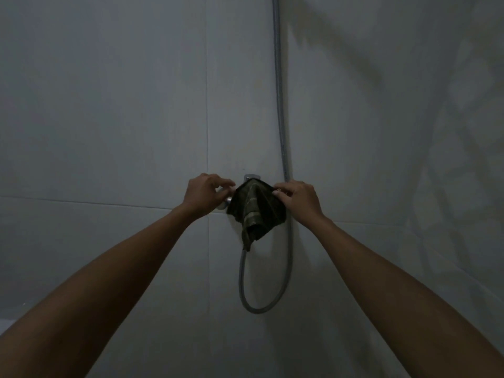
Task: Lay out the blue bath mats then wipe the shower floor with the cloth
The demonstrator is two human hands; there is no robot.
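Note:
A dark green cloth point(256, 211) hangs draped over the chrome shower mixer point(252, 177) on the grey tiled wall. My right hand point(298, 200) pinches the cloth's upper right corner. My left hand point(207, 195) is at the cloth's upper left edge, fingertips touching or pinching it beside the chrome fitting. The cloth's lower tip hangs down over the hose joint. No blue bath mats and no shower floor are in view.
A grey shower hose point(283, 132) runs down the wall, passes behind my right hand, loops below the cloth and rises to the mixer. Large grey wall tiles point(109, 118) fill the view, with a wall corner to the right.

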